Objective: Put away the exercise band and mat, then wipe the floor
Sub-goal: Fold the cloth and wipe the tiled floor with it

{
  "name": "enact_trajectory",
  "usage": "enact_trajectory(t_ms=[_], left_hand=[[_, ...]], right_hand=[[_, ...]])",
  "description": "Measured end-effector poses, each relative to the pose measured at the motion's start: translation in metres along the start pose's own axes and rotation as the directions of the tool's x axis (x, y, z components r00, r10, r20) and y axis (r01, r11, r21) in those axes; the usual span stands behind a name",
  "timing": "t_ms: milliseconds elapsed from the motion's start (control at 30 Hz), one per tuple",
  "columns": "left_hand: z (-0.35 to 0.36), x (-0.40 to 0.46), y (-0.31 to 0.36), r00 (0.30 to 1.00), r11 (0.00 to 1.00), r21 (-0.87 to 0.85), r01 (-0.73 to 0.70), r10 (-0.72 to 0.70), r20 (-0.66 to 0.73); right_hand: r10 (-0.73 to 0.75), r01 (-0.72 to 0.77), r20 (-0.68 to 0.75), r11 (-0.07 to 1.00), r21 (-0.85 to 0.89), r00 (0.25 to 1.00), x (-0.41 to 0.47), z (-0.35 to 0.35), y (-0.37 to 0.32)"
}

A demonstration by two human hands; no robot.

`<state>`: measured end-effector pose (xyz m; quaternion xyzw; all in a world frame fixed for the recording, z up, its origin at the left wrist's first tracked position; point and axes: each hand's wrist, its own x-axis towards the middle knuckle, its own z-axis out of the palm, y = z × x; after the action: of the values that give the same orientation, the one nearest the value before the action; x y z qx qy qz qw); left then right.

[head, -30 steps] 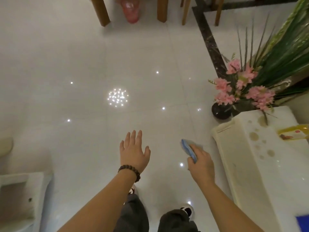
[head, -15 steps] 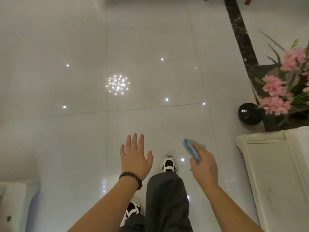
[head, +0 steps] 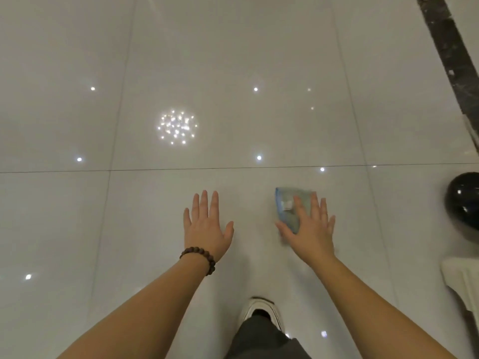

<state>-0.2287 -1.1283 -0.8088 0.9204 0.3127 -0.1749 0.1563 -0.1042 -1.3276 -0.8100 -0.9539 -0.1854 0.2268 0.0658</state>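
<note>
While the blue cloth (head: pixel 287 211) is pressed flat under the spread right hand (head: pixel 311 229), with the left hand (head: pixel 206 226) spread wide and empty, overlapping strokes should be swept across the floor (head: pixel 233 60).

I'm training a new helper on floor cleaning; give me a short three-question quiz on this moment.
1. True or false: the right hand lies with straight fingers on the blue cloth.
2. Which wrist wears the bead bracelet? A) left B) right
3. Fill in: the left hand holds ____.

Key: 1 true; 2 A; 3 nothing.
</note>
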Motion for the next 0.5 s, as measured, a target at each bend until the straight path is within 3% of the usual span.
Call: enact_trajectory(t_ms=[333,433,500], left_hand=[[0.094,0.083,-0.007,0.999,0.997,0.064,-0.047,0.048,-0.014],[0.104,0.086,-0.014,0.998,0.995,0.084,-0.049,0.053,-0.046],[0.105,0.086,-0.015,0.996,0.995,0.092,-0.045,0.052,-0.072]], right_hand=[[-0.051,0.021,-0.141,0.978,-0.207,0.989,0.081,0.101,0.002],[-0.244,0.200,-0.149,0.944,-0.262,0.958,0.085,0.097,0.037],[-0.185,0.129,-0.174,0.948,-0.292,0.967,0.097,0.080,0.075]])
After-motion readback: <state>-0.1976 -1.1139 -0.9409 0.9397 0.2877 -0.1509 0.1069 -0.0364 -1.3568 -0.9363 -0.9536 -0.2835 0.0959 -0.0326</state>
